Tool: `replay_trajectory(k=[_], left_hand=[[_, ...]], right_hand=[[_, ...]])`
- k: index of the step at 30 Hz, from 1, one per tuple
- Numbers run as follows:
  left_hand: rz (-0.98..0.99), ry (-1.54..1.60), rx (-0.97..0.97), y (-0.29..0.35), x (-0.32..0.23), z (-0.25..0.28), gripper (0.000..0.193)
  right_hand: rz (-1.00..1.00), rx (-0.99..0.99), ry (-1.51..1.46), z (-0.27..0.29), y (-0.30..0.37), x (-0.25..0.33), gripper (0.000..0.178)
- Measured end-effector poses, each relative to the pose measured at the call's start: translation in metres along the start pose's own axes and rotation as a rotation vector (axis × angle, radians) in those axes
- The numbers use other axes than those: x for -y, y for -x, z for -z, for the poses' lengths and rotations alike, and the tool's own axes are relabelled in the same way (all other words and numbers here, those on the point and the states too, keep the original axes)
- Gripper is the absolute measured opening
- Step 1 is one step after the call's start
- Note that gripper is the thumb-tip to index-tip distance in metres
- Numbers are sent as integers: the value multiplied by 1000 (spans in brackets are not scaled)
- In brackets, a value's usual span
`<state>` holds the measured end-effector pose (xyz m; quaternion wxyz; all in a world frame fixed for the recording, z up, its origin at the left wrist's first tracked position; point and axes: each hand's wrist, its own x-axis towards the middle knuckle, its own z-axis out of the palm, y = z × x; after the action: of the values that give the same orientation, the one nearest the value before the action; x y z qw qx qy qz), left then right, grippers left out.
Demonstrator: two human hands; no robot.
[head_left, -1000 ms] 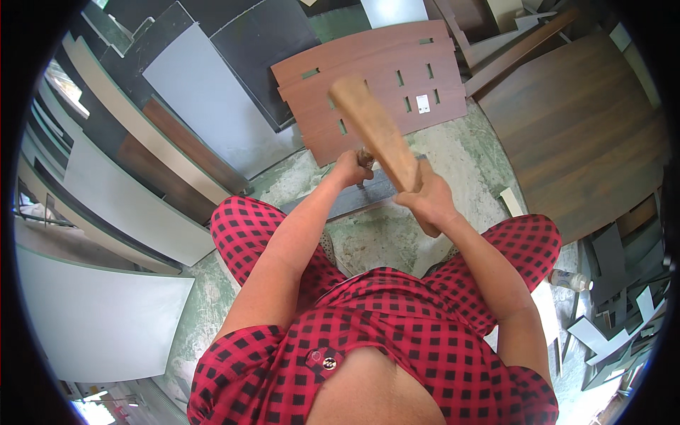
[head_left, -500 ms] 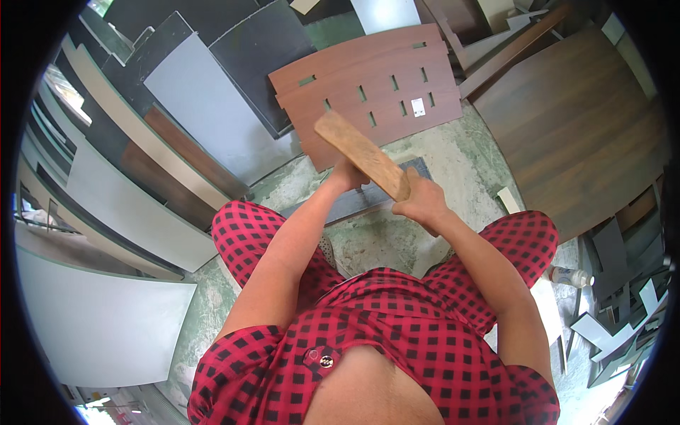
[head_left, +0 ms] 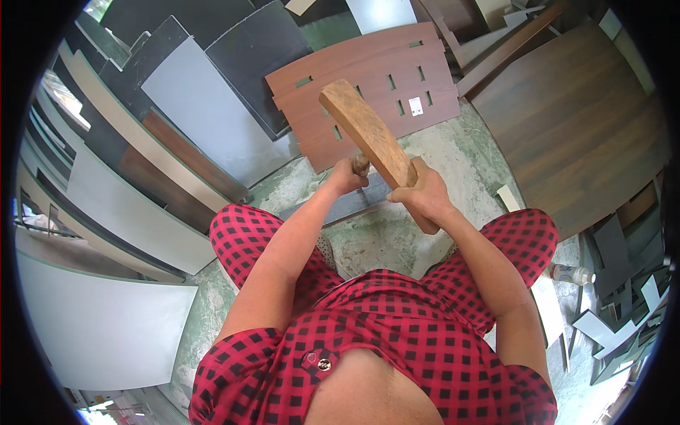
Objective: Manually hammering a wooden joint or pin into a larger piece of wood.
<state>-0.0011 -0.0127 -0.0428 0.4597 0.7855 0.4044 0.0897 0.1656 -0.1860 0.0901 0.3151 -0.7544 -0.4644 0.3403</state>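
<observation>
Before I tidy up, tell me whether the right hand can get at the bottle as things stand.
Probably not without freeing itself first: the right hand is closed around the wooden block, and the bottle is off to the side, beyond the right knee.

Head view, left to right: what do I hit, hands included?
Pale panel at lower left → left hand around a tool handle → right hand → whitish bottle. The wooden block in the right hand spans several places, so it's left out.
</observation>
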Motion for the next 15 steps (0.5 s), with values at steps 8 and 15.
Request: replay_trajectory(k=[8,15], left_hand=[[-21,-18,74,4,-12,1,25],[-75,87,4,-1,4,-6,24]], right_hand=[[114,-83,-62,-1,14,10,69],[-32,132,186,-4,10,5,63]])
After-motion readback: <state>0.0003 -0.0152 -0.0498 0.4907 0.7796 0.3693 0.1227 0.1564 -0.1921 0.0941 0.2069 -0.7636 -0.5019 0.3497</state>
